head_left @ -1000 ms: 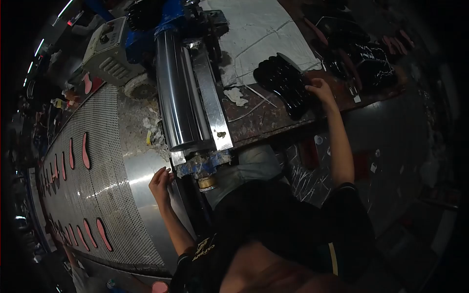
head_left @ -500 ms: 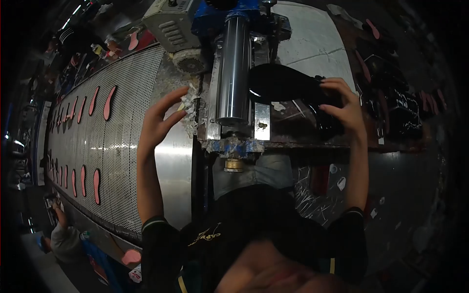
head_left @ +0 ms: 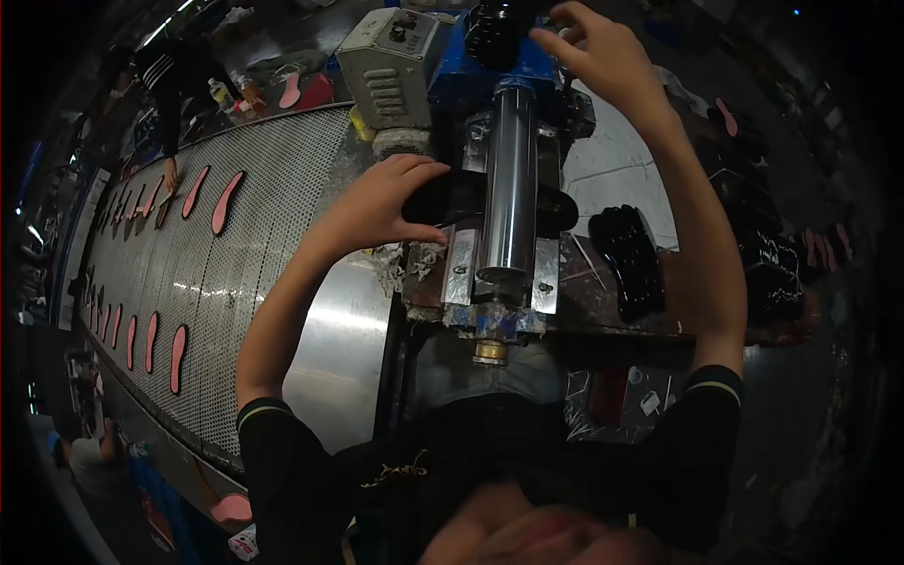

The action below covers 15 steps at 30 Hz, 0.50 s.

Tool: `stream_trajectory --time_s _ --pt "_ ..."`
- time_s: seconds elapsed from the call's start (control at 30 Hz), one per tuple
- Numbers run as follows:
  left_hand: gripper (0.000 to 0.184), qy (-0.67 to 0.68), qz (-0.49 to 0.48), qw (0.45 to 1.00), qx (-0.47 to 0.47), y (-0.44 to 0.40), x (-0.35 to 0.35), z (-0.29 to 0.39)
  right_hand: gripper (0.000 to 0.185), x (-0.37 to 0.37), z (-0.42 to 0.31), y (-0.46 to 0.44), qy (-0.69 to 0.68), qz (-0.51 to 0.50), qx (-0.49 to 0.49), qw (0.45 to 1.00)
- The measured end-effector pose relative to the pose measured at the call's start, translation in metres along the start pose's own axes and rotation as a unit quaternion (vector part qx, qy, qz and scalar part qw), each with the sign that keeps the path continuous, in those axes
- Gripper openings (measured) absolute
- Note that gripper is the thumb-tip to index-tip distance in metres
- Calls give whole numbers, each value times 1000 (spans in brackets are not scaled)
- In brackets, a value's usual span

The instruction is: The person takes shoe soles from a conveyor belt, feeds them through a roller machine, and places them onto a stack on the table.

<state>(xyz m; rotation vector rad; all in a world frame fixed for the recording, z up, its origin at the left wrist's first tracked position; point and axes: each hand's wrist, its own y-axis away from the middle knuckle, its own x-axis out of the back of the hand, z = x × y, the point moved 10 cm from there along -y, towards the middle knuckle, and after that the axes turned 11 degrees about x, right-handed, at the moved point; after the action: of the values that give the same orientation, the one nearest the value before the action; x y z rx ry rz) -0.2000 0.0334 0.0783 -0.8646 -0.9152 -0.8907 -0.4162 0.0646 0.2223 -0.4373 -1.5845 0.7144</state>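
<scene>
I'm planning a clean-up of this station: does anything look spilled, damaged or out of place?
Yes: ragged pale scraps have collected beside the metal roller, and the blue bracket at its near end looks crusted with residue. Both look messy against the smooth roller.

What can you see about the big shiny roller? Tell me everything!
The roller is a long, smooth, silvery cylinder, seemingly polished metal, with bright streaks. It points away from the person, its far end at a blue housing. A black insole sticks out from under it on both sides. The left hand and right hand aren't touching it. I can't tell if it's spinning.
</scene>
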Motion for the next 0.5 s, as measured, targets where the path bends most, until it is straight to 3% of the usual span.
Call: stream_trajectory --time_s 0.03,0.17,0.23,0.27,0.3,0.33,0.37,0.4,0.43,0.47,0.5 --pt "85 -26 8 1000 4 4 2 -5 54 -7 8 -14 1 -1 3 1000" --pt "78 -34 15 998 58 23 8 -38 60 -62 57 -57 56 -133 -144 979" --pt "80 22 19 994 106 40 1 -71 63 -106 59 -91 70 -205 -191 957" --pt "79 53 29 994 95 51 -2 -82 65 -131 75 -95 12 -339 -211 917" --pt "80 161 -5 975 155 66 -19 -102 62 -115 54 -96 -12 -222 -205 953" --pt "81 274 -28 938 211 86 -40 -118 59 -124 70 -101 -10 -283 -259 923" --pt "82 368 -56 894 249 110 -63 -131 70 -136 75 -105 -27 -388 -291 874" --pt "83 461 -82 841 272 133 -89 -142 70 -117 49 -98 -6 -351 -305 885" --pt "85 580 -61 771 256 158 -120 -156 59 -118 55 -102 -6 -380 -345 858" --pt "79 657 10 712 249 187 -143 -168 59 -129 17 -114 -10 -388 -326 862" --pt "75 740 37 627 242 212 -151 -159 58 -149 50 -151 10 -389 -290 874"
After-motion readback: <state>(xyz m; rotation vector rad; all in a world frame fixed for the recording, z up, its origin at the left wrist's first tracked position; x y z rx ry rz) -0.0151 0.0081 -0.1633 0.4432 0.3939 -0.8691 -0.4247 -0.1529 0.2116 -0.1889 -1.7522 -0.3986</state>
